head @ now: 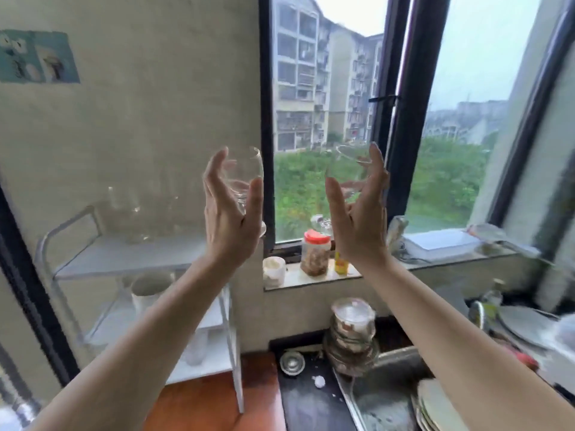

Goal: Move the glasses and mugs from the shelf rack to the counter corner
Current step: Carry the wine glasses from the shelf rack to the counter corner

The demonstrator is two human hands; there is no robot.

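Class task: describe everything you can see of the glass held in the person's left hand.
The glass is clear and colourless, with a rounded bowl narrowing to a stem, like a wine glass. It looks empty and stands roughly upright, raised in front of the wall beside the window frame. The left hand cups it from behind, thumb and fingers around the bowl. Its base is mostly hidden by the hand.

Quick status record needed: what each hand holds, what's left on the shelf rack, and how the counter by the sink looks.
left hand: raised, shut on a clear stemmed glass
right hand: raised, shut on a second clear glass
shelf rack: white mug on the middle shelf; clear glassware, blurred, on the top and lower shelves
counter: dark, small glass bowl near the corner
sink: stacked jars at its back edge, plates at the right
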